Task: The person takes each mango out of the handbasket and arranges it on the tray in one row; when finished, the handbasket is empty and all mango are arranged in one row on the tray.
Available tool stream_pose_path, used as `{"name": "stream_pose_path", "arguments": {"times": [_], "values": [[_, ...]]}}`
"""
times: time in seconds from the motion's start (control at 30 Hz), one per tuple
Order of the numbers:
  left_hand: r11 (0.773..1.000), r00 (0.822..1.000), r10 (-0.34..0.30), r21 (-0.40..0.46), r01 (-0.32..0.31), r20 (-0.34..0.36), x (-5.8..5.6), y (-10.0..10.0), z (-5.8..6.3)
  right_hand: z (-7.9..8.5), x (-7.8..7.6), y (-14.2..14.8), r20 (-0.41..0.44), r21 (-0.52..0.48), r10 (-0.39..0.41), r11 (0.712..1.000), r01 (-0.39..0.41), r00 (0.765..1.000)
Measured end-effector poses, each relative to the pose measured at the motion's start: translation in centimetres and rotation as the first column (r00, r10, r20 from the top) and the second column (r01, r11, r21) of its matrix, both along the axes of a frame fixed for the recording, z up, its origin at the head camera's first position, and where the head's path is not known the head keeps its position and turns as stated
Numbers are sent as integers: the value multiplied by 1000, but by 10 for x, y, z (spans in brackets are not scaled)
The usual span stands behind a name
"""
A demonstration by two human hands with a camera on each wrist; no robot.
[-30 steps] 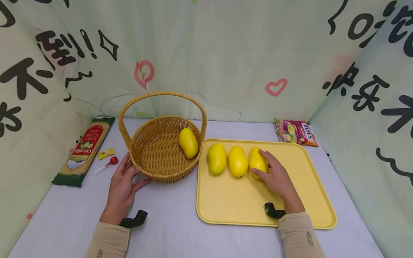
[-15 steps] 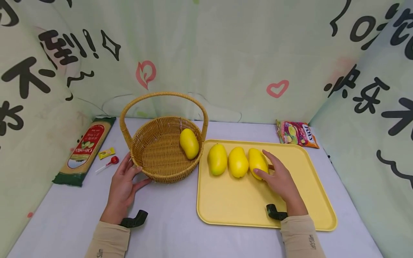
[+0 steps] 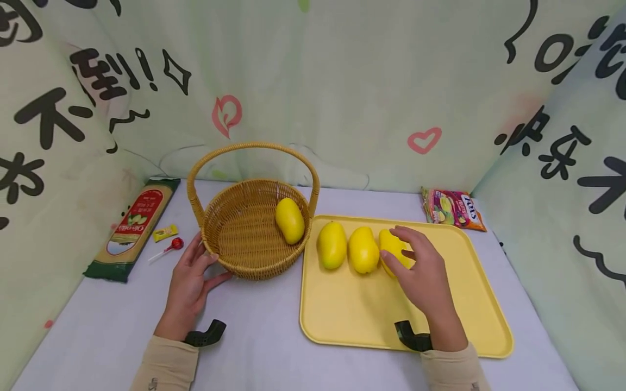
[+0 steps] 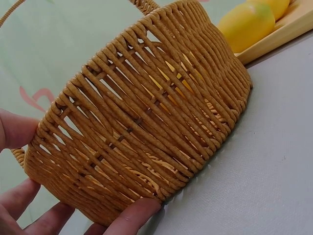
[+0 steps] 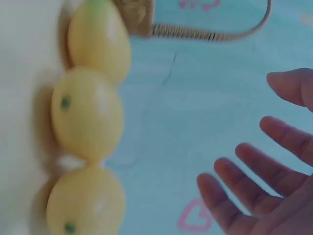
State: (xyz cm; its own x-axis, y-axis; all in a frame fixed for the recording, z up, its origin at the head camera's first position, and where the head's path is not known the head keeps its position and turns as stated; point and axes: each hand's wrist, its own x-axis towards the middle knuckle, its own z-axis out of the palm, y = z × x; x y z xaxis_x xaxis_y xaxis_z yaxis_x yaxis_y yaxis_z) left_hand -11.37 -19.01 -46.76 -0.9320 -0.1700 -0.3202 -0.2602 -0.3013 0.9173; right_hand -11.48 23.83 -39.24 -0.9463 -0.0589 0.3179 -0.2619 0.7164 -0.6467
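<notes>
In the head view a wicker basket (image 3: 244, 239) with a tall handle stands left of centre, one yellow mango (image 3: 289, 220) lying inside at its right. My left hand (image 3: 188, 288) holds the basket's left side; the left wrist view shows fingers against the rim and near the base of the woven wall (image 4: 132, 112). Three more mangoes (image 3: 332, 245) lie in a row on the yellow tray (image 3: 362, 326). Above the rightmost mango (image 3: 391, 244) is my right hand (image 3: 425, 277), partly covering it. Seen from the right wrist, this hand (image 5: 274, 196) has spread fingers, apart from the mangoes (image 5: 88, 115).
Left of the basket lie a long green-and-tan packet (image 3: 134, 228), a small yellow wrapped sweet (image 3: 165, 232) and a red lollipop (image 3: 176, 244). A purple snack bag (image 3: 452, 208) sits behind the tray's far right edge. Printed cloth walls enclose the white table (image 3: 259, 336).
My right hand has lifted off the rightmost mango and drawn slightly back, fingers parted. The left hand stays at the basket. The head view has shifted a little.
</notes>
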Motion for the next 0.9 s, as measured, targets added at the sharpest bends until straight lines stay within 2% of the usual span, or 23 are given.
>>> {"name": "stream_pose_path", "arguments": {"times": [0.13,0.2,0.37,0.57,0.73,0.9], "values": [[1000,1000,-6,-4,6,1,0,0,-1,8,5,-26,-82,-29,100,994,-103,992],[1000,1000,-4,-6,4,-1,-1,0,-1,12,3,-39,-93,-32,157,986,-161,983],[1000,1000,0,-11,0,-6,-1,0,-1,24,-9,-71,-31,1,265,964,-265,964],[1000,1000,1,-11,-1,-4,0,0,-1,31,-33,-106,47,114,351,928,-354,935],[1000,1000,-5,3,5,-3,0,-1,-1,35,-56,-136,136,244,387,879,-409,912],[1000,1000,-4,12,4,0,-1,-1,-2,35,-76,-164,299,375,388,792,-481,872]]}}
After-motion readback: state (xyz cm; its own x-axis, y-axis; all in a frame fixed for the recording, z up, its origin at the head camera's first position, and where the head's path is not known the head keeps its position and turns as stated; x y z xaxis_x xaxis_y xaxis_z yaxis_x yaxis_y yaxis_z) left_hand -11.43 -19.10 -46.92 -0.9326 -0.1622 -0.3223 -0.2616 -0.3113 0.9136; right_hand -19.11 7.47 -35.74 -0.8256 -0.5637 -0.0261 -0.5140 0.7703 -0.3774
